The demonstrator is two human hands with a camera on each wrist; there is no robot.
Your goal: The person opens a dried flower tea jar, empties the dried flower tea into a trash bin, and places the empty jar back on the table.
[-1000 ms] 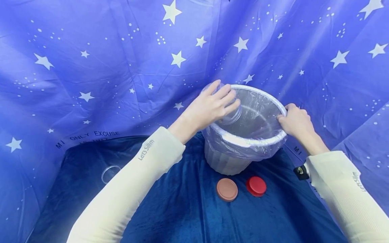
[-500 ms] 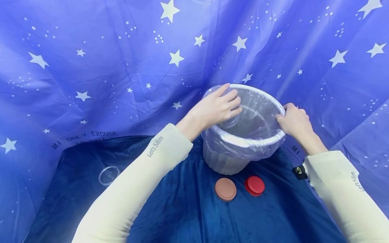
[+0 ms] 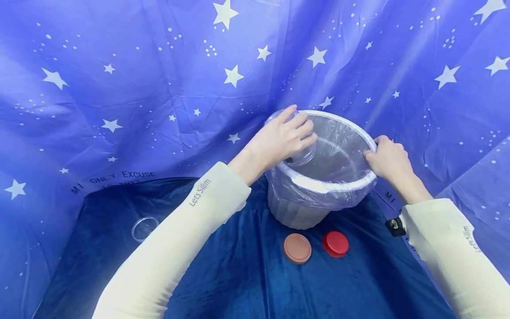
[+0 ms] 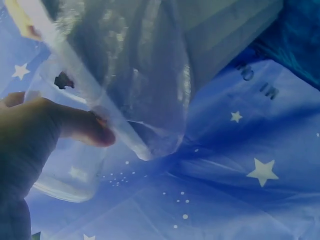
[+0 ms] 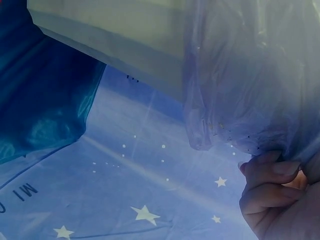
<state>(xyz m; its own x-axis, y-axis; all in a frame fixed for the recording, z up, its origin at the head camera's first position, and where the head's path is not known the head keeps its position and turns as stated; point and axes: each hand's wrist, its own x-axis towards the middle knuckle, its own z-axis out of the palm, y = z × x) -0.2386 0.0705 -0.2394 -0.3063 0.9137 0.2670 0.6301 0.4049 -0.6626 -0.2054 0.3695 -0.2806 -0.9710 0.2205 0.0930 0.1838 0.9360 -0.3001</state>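
In the head view, my left hand (image 3: pixel 280 139) grips a clear jar (image 3: pixel 306 156) tipped on its side, its mouth over the near-left part of the bin's rim. A small dark clump (image 4: pixel 63 80) sits near the jar's mouth in the left wrist view; what it is, I cannot tell. The pale ribbed waste bin (image 3: pixel 296 212) is lined with a clear plastic bag (image 3: pixel 338 201) folded over its rim and leans to the right. My right hand (image 3: pixel 389 158) grips that rim on the right side, fingers curled under the bag in the right wrist view.
Before the bin, a brown-orange round lid (image 3: pixel 297 248) and a red round lid (image 3: pixel 335 244) lie on the dark blue cloth (image 3: pixel 231 274). A clear round lid or dish (image 3: pixel 144 229) lies left, partly behind my sleeve. Starry blue curtain (image 3: pixel 159 88) surrounds the table.
My left hand dips slightly over the bin with the jar, then comes back up a little. The dark clump now shows by the jar's mouth. My right hand keeps its grip on the rim.
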